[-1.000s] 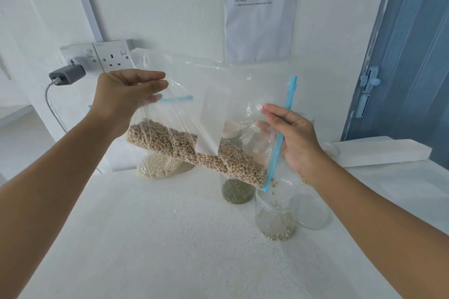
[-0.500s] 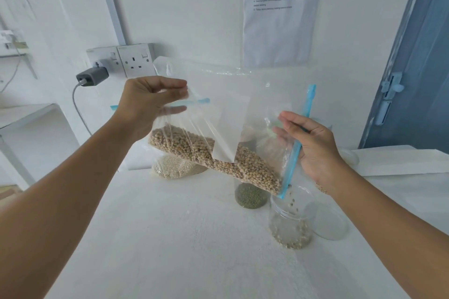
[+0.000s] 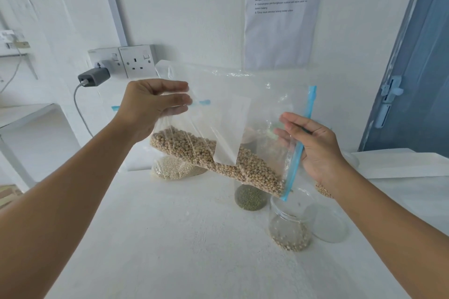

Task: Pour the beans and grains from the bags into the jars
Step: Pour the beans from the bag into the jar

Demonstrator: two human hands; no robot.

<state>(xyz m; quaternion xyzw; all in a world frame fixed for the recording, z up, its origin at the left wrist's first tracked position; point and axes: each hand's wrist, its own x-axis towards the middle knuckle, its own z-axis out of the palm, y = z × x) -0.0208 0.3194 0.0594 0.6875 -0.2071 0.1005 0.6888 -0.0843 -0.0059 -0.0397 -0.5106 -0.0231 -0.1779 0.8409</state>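
- Left hand pinches the far corner of a clear zip bag of pale beans, tilted rightward.
- Right hand grips its blue zipper mouth, directly above a clear open jar on the white table.

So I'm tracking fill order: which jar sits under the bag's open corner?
The clear jar nearest the right hand, holding a thin layer of pale beans. The jar with green grains stands behind it, left of the bag's corner.
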